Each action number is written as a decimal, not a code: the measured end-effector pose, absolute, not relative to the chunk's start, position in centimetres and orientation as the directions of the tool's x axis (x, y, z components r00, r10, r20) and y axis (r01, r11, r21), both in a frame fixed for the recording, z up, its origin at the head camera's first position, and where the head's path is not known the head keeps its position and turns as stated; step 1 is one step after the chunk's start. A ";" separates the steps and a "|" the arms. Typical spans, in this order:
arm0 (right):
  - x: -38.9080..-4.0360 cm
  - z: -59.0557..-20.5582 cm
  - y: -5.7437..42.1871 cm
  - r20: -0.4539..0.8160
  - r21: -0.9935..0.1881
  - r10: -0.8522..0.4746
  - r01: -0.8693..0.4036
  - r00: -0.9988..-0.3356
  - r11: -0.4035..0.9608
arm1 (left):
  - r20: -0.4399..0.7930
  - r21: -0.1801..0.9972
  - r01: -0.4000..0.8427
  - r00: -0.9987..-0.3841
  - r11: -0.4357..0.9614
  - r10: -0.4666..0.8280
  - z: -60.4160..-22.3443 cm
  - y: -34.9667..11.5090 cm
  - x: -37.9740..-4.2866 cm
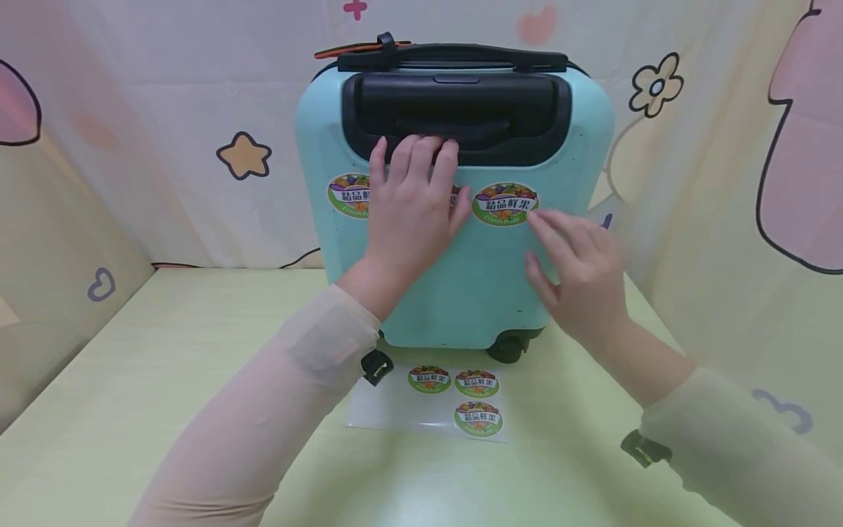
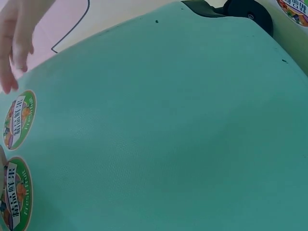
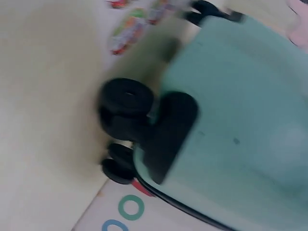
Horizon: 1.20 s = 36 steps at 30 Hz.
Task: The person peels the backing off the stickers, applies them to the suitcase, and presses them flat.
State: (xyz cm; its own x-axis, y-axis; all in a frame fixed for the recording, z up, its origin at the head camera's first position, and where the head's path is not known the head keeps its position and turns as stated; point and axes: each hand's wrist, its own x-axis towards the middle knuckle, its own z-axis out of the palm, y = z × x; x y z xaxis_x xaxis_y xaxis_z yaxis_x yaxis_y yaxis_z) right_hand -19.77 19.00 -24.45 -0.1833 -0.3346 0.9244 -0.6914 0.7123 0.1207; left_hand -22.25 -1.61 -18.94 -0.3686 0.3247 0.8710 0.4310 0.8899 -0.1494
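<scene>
A mint-green suitcase (image 1: pixel 454 293) stands upright on the table, its black handle recess (image 1: pixel 454 99) facing me. Three oval fruit stickers run in a row below that recess. My left hand (image 1: pixel 415 205) lies against the shell with its fingers up at the recess edge, covering most of the middle sticker (image 2: pixel 19 197) and part of the left sticker (image 1: pixel 347 196). Beside the right sticker (image 1: pixel 506 204), my right hand (image 1: pixel 582 271) has loosely bent fingers, the fingertips right at the sticker's lower right edge. Nothing shows in its grasp.
A white sticker sheet (image 1: pixel 402 416) with three oval stickers lies on the table (image 1: pixel 197 351) in front of the suitcase. Black wheels (image 3: pixel 126 103) stick out at the suitcase's bottom corners. A patterned cloth (image 1: pixel 178 102) hangs behind and along both sides.
</scene>
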 end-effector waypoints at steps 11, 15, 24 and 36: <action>-21.5 -27.3 17.3 0.683 0.466 -0.685 -0.572 -0.253 0.675 | 0.861 -0.168 0.438 -0.371 0.883 0.348 -19.1 -1.7 -22.3; -21.7 -27.2 18.0 0.703 0.453 -0.665 -0.563 -0.252 0.691 | 0.861 -0.169 0.445 -0.367 0.879 0.352 -19.1 -1.7 -22.3; -21.4 -27.2 20.6 0.764 0.403 -0.588 -0.516 -0.264 0.756 | 0.867 -0.172 0.448 -0.354 0.877 0.351 -19.1 -2.0 -22.3; -21.7 -27.3 18.7 0.750 0.456 -0.628 -0.523 -0.209 0.720 | 0.850 -0.159 0.430 -0.397 0.888 0.345 -19.0 -1.9 -22.1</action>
